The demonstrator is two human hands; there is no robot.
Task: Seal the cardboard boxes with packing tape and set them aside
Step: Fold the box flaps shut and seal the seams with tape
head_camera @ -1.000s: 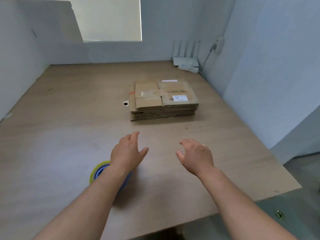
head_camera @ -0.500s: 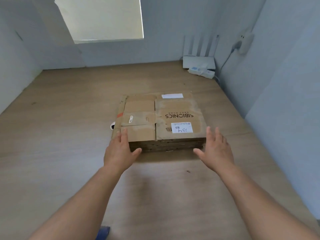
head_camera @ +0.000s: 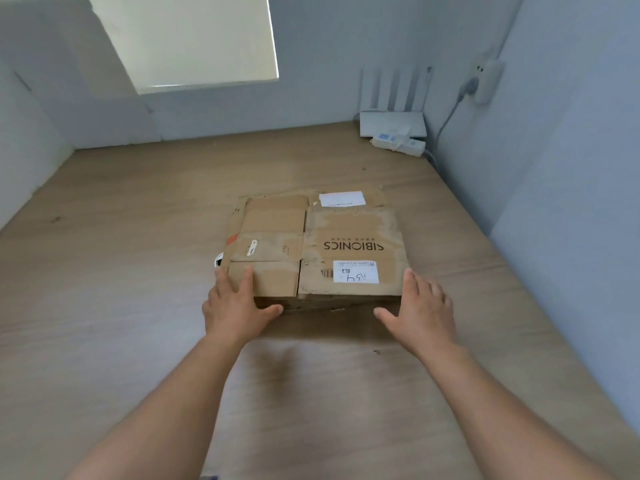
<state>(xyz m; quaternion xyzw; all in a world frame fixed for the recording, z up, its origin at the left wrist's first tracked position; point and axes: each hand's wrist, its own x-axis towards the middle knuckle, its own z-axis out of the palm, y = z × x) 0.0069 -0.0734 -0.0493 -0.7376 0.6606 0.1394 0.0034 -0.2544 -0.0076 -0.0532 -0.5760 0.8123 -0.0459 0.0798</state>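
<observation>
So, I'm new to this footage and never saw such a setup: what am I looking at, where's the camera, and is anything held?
No machine here: a person works with bare hands, and the one camera sits on their head, looking forward and down. On the table lies a stack of flattened boxes. The left hand rests its fingers on the stack's near left corner; the right hand is open beside the near right corner, contact unclear. Nothing is gripped yet. A router stands at the back.

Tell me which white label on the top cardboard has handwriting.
The near label, by the right hand, with handwritten characters; the far-edge label looks nearly blank.
</observation>
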